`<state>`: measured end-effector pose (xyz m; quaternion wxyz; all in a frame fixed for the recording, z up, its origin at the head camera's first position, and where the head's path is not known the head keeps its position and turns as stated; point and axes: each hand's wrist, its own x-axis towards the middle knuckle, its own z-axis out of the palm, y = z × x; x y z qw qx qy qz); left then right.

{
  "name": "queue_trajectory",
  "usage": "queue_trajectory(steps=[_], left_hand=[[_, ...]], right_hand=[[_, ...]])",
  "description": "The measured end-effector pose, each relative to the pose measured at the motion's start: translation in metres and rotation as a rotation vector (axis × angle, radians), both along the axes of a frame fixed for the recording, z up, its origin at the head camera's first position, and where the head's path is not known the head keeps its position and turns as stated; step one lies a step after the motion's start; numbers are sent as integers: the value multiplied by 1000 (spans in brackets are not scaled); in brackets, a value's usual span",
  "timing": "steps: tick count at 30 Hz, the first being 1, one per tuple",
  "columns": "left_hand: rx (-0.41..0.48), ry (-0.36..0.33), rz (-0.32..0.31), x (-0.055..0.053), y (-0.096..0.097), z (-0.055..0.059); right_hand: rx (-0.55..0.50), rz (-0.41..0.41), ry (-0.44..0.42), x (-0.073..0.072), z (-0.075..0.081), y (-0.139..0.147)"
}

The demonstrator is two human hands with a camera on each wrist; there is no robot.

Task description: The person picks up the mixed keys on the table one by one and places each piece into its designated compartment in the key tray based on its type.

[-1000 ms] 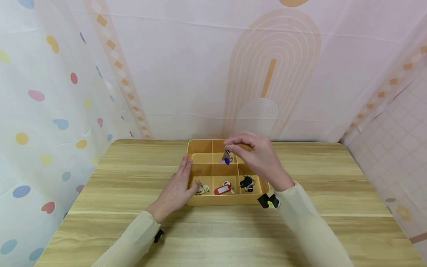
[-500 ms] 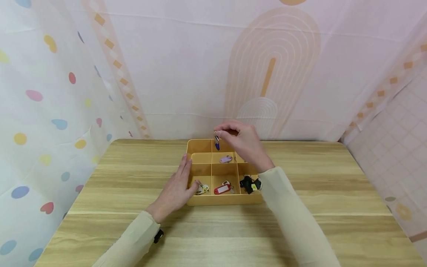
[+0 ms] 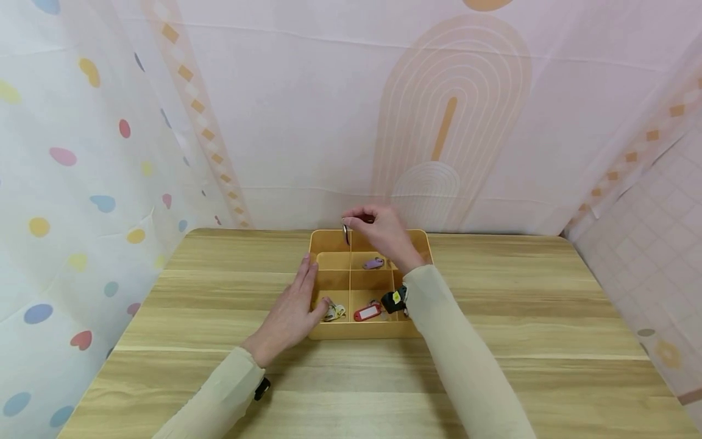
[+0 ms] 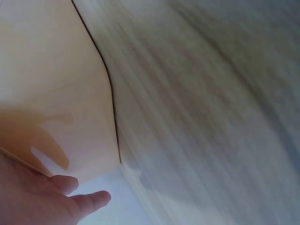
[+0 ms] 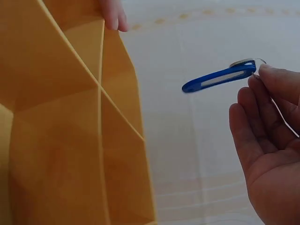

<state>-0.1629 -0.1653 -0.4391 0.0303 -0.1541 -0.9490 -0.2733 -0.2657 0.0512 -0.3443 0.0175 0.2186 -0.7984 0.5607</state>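
A blue key tag [image 5: 218, 79] on a metal ring, with a key or similar metal piece beside it, hangs from my right hand [image 3: 381, 231]. Thumb and fingertips pinch the ring above the back left compartment of a yellow divided box [image 3: 367, 331]. My left hand [image 3: 287, 314] rests along the box's left wall, its fingers extended. Inside the box, a lilac key tag [image 3: 373, 263] lies in the back middle compartment. A red key tag [image 3: 367, 313] is in the front middle one, and yellow-tagged keys [image 3: 334, 311] are in the front left.
The box stands on a wooden table [image 3: 219, 292] near its back edge, close to a patterned curtain [image 3: 307, 122]. Black wrist gear [image 3: 393, 299] and the right sleeve cover most of the front right compartment. Thin dividers separate the compartments.
My right hand has carried the blue key tag leftward, up from the back middle compartment, to over the back left one. The lilac tag has come into full view. My left hand has stayed put.
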Motion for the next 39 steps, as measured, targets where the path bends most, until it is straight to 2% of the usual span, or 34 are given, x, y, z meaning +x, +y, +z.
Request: queue_trajectory(steps=[4, 8, 17, 24, 33, 39], left_hand=[[3, -5, 4, -1, 0, 0], [4, -9, 2, -1, 1, -1], [12, -18, 1, -2, 2, -1], [11, -16, 2, -2, 1, -3], [15, -17, 3, -2, 1, -3], [14, -21, 1, -2, 2, -2]], right_hand=[[-9, 20, -31, -7, -8, -7], [37, 24, -38, -11, -14, -14], [205, 12, -85, -14, -32, -25], [348, 45, -41, -16, -43, -29], [367, 79, -46, -15, -45, -28], [386, 102, -80, -12, -36, -23]])
